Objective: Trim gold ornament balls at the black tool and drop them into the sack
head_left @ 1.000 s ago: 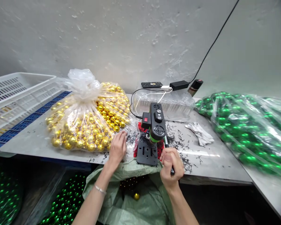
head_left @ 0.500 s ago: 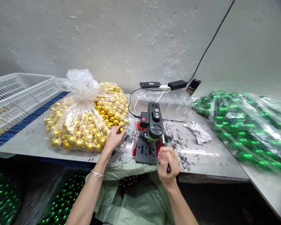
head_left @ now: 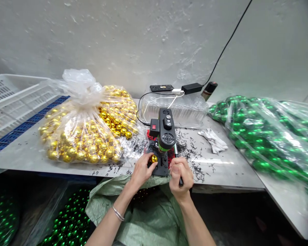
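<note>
Between the thumb and fingers of my left hand [head_left: 142, 171] is a shiny gold ball ornament [head_left: 154, 158], held just over the black slotted base plate [head_left: 162, 165] of a small bench press. The black press head [head_left: 166, 131], with round vents and a red switch at its side, stands above and behind the ball. My right hand [head_left: 181, 177] is wrapped round the press's lever handle [head_left: 181, 182], right of the plate. To the left, a clear plastic bag [head_left: 79, 136] full of gold balls lies on the table, its opening towards the press.
Black scraps [head_left: 195, 164] litter the table around the press. A clear plastic box [head_left: 190, 112] behind it carries a power adapter [head_left: 192, 88] and cables. White gloves [head_left: 213, 140] and bagged green balls [head_left: 251, 133] lie right. A green sack [head_left: 154, 218] hangs open below the edge.
My left hand has moved right from the bag's opening to the press plate, bringing a gold ball along. My right hand stays on the lever handle. The view has shifted slightly.
</note>
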{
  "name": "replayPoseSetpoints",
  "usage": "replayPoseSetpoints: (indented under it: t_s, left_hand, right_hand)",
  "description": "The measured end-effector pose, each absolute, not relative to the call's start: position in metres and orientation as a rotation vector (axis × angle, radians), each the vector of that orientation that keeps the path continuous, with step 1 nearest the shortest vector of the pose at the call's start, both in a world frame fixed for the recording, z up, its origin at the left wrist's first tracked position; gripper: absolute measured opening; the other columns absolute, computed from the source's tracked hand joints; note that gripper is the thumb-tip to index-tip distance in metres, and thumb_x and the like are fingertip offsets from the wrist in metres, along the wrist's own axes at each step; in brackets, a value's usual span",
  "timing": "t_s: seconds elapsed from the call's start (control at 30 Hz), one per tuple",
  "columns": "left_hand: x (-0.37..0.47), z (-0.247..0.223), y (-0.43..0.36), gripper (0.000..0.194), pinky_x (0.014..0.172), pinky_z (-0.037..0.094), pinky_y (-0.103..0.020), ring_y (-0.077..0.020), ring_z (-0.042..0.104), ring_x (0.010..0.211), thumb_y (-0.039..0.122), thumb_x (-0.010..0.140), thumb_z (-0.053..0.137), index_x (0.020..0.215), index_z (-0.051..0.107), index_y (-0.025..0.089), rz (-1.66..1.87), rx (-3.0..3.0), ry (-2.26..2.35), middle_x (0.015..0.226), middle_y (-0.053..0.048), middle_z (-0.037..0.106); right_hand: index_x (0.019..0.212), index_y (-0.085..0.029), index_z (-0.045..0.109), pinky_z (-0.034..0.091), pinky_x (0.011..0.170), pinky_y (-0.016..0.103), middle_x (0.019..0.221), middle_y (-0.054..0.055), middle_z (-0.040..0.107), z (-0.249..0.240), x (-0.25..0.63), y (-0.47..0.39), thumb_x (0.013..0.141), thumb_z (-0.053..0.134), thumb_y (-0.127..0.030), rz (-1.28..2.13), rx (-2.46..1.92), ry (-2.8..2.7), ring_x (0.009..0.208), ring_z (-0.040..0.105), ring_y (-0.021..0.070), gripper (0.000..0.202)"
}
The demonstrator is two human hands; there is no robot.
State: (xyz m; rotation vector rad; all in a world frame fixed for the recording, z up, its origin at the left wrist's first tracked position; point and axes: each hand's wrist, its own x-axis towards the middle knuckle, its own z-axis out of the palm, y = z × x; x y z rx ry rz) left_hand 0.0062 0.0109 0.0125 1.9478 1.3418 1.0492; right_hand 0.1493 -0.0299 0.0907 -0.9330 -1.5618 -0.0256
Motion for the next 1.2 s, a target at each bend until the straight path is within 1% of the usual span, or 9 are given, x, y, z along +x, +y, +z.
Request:
replayPoseSetpoints:
  t_s: [0.1, 0.3, 0.5, 0.63, 0.8, 0.93, 1.03, 1.13, 1.2]
  left_hand:
    - [0.008, 0.015, 0.017, 0.029, 0.090, 0.054, -0.041, -0.0259, 0.067, 0.101, 0.026, 0.088, 0.064, 0.116, 0.063, 0.018, 1.031, 2.083, 1.352, 0.110, -0.012, 0.070]
    - [0.017, 0.009, 0.026, 0.029, 0.086, 0.053, -0.041, -0.0254, 0.066, 0.095, 0.032, 0.088, 0.065, 0.114, 0.066, 0.018, 0.967, 2.191, 1.361, 0.104, -0.011, 0.069]
    - [0.021, -0.003, 0.025, 0.029, 0.088, 0.049, -0.043, -0.0261, 0.063, 0.100, 0.035, 0.089, 0.065, 0.113, 0.067, 0.019, 1.062, 2.155, 1.378, 0.107, -0.011, 0.068]
    - [0.021, -0.005, 0.025, 0.030, 0.088, 0.049, -0.042, -0.0263, 0.063, 0.100, 0.035, 0.088, 0.066, 0.113, 0.067, 0.018, 1.077, 2.148, 1.372, 0.106, -0.011, 0.068]
    - [0.022, -0.006, 0.025, 0.030, 0.088, 0.048, -0.042, -0.0261, 0.063, 0.099, 0.035, 0.088, 0.066, 0.113, 0.067, 0.020, 1.076, 2.140, 1.391, 0.105, -0.010, 0.068]
    - [0.023, -0.006, 0.024, 0.028, 0.088, 0.048, -0.042, -0.0262, 0.063, 0.098, 0.033, 0.087, 0.067, 0.112, 0.067, 0.020, 1.073, 2.144, 1.397, 0.105, -0.010, 0.068]
    - [0.023, -0.004, 0.024, 0.028, 0.088, 0.048, -0.043, -0.0263, 0.063, 0.098, 0.031, 0.087, 0.067, 0.112, 0.067, 0.019, 1.070, 2.144, 1.394, 0.105, -0.010, 0.069]
    - [0.023, -0.003, 0.027, 0.027, 0.089, 0.049, -0.044, -0.0265, 0.064, 0.099, 0.031, 0.087, 0.067, 0.111, 0.068, 0.019, 1.072, 2.126, 1.382, 0.105, -0.010, 0.069]
    - [0.023, -0.002, 0.030, 0.028, 0.090, 0.049, -0.045, -0.0268, 0.064, 0.100, 0.032, 0.086, 0.068, 0.111, 0.068, 0.019, 1.074, 2.108, 1.360, 0.106, -0.011, 0.070]
  right_hand:
    - [0.070, -0.021, 0.044, 0.041, 0.057, 0.027, 0.069, 0.000, 0.049, 0.091, 0.149, -0.030, 0.089, 0.043, -0.003, -0.021, -0.937, -1.559, 0.064, 0.050, 0.0131, 0.026]
    - [0.071, -0.021, 0.044, 0.042, 0.056, 0.027, 0.070, 0.001, 0.049, 0.090, 0.150, -0.029, 0.089, 0.043, -0.004, -0.028, -0.919, -1.576, 0.066, 0.050, 0.0134, 0.025]
    - [0.072, -0.021, 0.045, 0.042, 0.057, 0.028, 0.071, 0.001, 0.050, 0.087, 0.151, -0.030, 0.089, 0.043, -0.006, -0.030, -0.927, -1.584, 0.065, 0.050, 0.0136, 0.022]
    - [0.071, -0.021, 0.045, 0.047, 0.066, 0.032, 0.070, 0.001, 0.051, 0.072, 0.152, -0.028, 0.092, 0.038, -0.010, -0.115, -0.908, -1.613, 0.065, 0.053, 0.0139, 0.024]
    - [0.071, -0.022, 0.044, 0.051, 0.075, 0.038, 0.070, -0.001, 0.050, 0.044, 0.149, -0.021, 0.097, 0.035, -0.019, -0.182, -0.877, -1.536, 0.062, 0.054, 0.0132, 0.028]
    - [0.073, -0.022, 0.043, 0.052, 0.083, 0.041, 0.072, -0.001, 0.050, 0.033, 0.150, -0.018, 0.097, 0.033, -0.018, -0.190, -0.873, -1.525, 0.065, 0.056, 0.0131, 0.027]
    - [0.073, -0.022, 0.044, 0.053, 0.081, 0.038, 0.071, -0.002, 0.051, 0.035, 0.152, -0.017, 0.096, 0.035, -0.016, -0.234, -0.863, -1.621, 0.065, 0.056, 0.0130, 0.025]
    - [0.072, -0.022, 0.044, 0.051, 0.072, 0.035, 0.068, -0.002, 0.050, 0.048, 0.154, -0.018, 0.093, 0.037, -0.014, -0.257, -0.833, -1.664, 0.062, 0.054, 0.0133, 0.024]
    - [0.072, -0.022, 0.045, 0.048, 0.064, 0.032, 0.067, -0.001, 0.051, 0.065, 0.154, -0.021, 0.092, 0.037, -0.011, -0.219, -0.851, -1.643, 0.062, 0.052, 0.0137, 0.024]
